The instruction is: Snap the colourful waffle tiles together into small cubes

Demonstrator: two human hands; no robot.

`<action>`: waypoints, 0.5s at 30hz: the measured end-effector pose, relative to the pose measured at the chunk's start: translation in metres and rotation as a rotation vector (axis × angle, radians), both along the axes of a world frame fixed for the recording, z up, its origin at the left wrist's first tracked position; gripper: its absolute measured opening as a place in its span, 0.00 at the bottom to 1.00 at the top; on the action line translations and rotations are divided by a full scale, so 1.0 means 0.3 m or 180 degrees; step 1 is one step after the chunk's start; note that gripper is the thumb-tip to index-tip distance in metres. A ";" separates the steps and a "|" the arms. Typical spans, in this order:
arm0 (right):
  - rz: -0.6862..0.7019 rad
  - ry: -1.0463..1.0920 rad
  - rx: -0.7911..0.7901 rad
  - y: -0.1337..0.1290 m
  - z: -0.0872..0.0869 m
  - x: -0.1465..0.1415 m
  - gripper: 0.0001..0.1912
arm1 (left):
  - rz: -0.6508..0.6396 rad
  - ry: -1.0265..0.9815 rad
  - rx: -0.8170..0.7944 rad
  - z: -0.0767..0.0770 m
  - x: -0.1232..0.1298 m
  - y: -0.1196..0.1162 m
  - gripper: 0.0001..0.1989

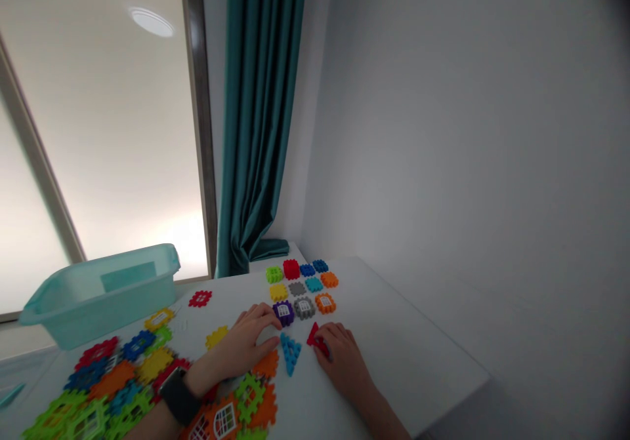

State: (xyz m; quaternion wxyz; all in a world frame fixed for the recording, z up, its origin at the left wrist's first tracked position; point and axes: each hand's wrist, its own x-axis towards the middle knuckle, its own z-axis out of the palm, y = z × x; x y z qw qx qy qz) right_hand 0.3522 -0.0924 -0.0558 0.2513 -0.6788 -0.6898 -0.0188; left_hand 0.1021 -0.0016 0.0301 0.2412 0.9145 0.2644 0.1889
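Observation:
My right hand (340, 358) is closed on a red triangular toothed building piece (315, 335), low over the white table; the fingers cover part of it. My left hand (249, 341), with a dark watch on the wrist, has thumb and index finger apart. Its fingertips are beside a blue triangular piece (290, 353) and a purple square piece with a white window (284, 312). Under the left hand lie an orange piece (266, 364) and, beyond it, a yellow piece (216, 337), both partly hidden. Sorted square stacks, including a grey one (304, 307), stand in rows ahead of both hands.
Loose interlocking pieces in many colours, such as an orange one (112, 380), heap at the table's left. A translucent teal tub (113, 299) stands behind them. One red piece (200, 298) lies apart. A teal curtain (260, 119) and a wall (443, 164) bound the table (394, 355).

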 end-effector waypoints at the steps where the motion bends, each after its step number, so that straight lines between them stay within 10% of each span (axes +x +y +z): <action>1: -0.0004 0.0005 -0.0030 -0.001 0.001 -0.001 0.07 | -0.0004 0.0023 0.0004 0.001 0.000 0.001 0.09; 15: 0.0186 0.0437 0.0666 -0.002 -0.005 0.005 0.10 | -0.0056 0.0189 0.0152 -0.006 -0.014 -0.006 0.10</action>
